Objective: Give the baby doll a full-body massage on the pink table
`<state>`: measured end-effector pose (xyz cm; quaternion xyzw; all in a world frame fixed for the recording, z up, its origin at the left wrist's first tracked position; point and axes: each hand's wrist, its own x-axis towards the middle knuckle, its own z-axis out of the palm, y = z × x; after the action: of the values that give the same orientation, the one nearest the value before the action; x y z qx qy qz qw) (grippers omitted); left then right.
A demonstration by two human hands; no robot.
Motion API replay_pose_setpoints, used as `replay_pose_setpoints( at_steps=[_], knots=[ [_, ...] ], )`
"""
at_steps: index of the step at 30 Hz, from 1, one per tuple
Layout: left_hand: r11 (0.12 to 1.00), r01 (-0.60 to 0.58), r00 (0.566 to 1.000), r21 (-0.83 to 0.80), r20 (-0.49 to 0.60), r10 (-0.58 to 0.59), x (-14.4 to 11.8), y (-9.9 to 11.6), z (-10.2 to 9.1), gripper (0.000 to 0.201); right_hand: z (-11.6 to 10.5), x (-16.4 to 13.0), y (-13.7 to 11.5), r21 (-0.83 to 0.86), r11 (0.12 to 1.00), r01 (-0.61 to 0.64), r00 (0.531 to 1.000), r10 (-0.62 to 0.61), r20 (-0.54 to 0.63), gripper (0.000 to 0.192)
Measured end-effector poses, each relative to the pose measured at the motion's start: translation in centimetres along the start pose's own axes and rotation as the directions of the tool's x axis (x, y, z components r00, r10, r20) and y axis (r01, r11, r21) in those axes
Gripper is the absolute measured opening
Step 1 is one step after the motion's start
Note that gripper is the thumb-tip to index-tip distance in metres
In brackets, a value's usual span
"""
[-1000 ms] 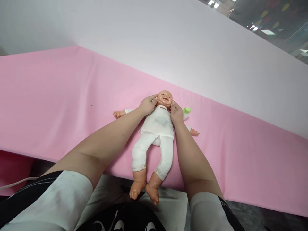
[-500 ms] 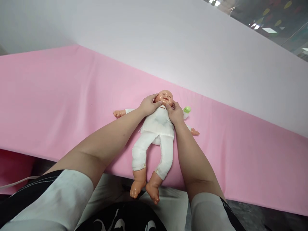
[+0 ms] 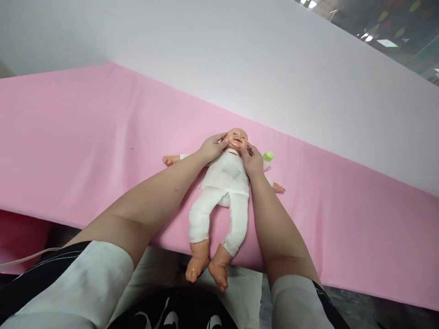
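Note:
A baby doll with a white cloth body lies face up, its head away from me and its arms spread. My left hand cups one side of the doll's head, thumb against the cheek. On the opposite side my right hand holds the other cheek, thumb near the jaw. Both hands' fingertips are partly hidden behind the head. The doll's bare plastic feet hang over the near edge. Beside my right hand lies a small object with a light green top, partly covered by that hand.
A pink cloth covers the long table under the doll. Behind it rises a white wall or panel. A pale cable runs at the lower left, near a red surface.
My thumbs have slid outward from the chin toward the doll's cheeks, uncovering more of its lower face and neck. The doll's body stays in place.

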<state>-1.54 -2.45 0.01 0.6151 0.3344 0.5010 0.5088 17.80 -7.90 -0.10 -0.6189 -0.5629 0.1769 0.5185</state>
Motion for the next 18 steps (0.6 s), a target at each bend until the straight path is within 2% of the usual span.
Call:
replay_pose_setpoints(
  at_steps=[4,6,10,14,18],
  knots=[
    [0.969,-0.047,0.998,0.243,0.047,0.036,0.2,0.2,-0.2,0.068,0.4,-0.2,-0.5,-0.073,0.996,-0.046,0.999,0.045,-0.021,0.076],
    [0.959,-0.057,0.998,0.278,0.050,0.045,0.3,0.1,-0.2,0.068,0.4,-0.3,-0.8,-0.142,0.989,-0.047,0.998,0.042,-0.040,0.077],
    [0.967,-0.082,0.995,0.241,0.067,0.068,0.4,0.0,-0.2,0.064,0.4,-0.4,-0.9,-0.198,0.980,-0.035,0.998,0.025,-0.052,0.072],
    [0.973,-0.036,0.999,0.226,0.019,0.033,0.4,-0.3,-0.3,0.068,0.3,0.0,-0.4,-0.115,0.993,-0.019,1.000,0.017,-0.021,0.068],
    [0.994,0.013,1.000,0.107,-0.018,-0.011,0.4,-0.6,-0.3,0.065,-0.2,0.3,0.2,-0.036,0.999,0.006,0.999,-0.004,0.033,0.062]
  ],
)
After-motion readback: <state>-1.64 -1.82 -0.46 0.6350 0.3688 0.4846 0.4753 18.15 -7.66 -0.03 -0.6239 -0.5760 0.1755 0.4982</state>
